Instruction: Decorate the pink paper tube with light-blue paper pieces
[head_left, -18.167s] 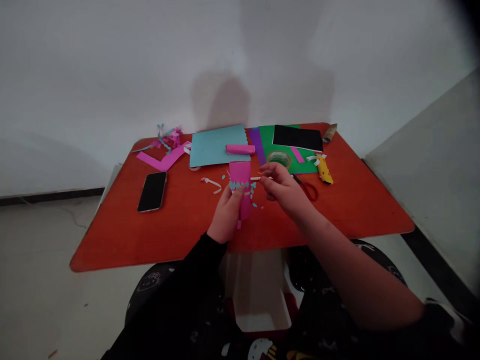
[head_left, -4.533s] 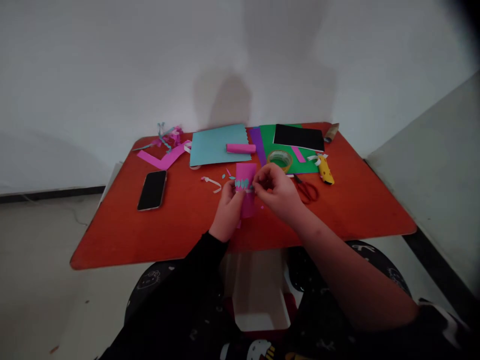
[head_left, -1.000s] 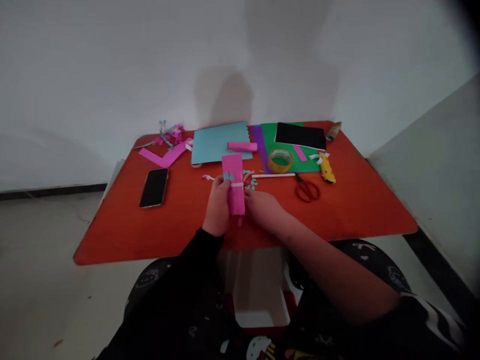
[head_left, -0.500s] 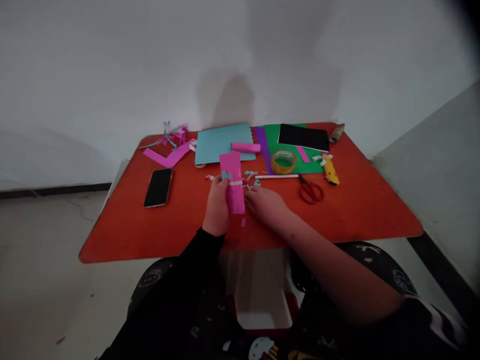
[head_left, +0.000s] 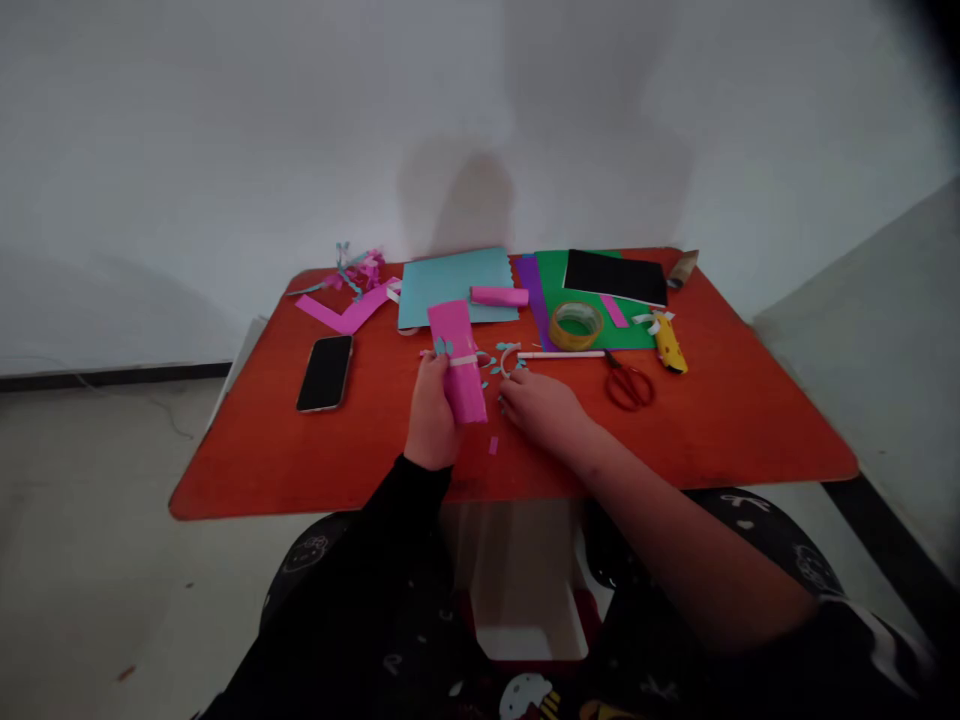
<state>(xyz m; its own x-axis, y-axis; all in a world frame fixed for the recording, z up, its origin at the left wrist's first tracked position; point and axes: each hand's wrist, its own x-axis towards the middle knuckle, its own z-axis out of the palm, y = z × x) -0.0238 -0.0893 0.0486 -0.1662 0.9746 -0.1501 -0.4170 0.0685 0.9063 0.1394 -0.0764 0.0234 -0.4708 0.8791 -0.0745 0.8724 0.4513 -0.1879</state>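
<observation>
My left hand (head_left: 433,415) is closed around a pink paper piece (head_left: 466,385), folded or rolled into a long shape with a pale strip across its middle. Small light-blue paper cut-outs (head_left: 442,346) show at its left edge, by my thumb. To the right, my right hand (head_left: 541,408) is low over the table with its fingers drawn together beside a curled white strip (head_left: 508,358). What its fingertips hold, if anything, is too small to make out. Small blue paper bits (head_left: 520,364) are scattered close to those fingertips.
On the orange table (head_left: 247,450) are a phone (head_left: 325,373), a tape roll (head_left: 576,327), red-handled scissors (head_left: 628,385), a white stick (head_left: 561,355) and a yellow spotted roll (head_left: 670,345). Farther back are a blue sheet (head_left: 442,280), a pink roll (head_left: 499,296), a green sheet (head_left: 553,285) and a black sheet (head_left: 615,276).
The pink paper piece has tilted, its top leaning left. My right hand has drawn slightly away from it to the right. The whole view has shifted a little.
</observation>
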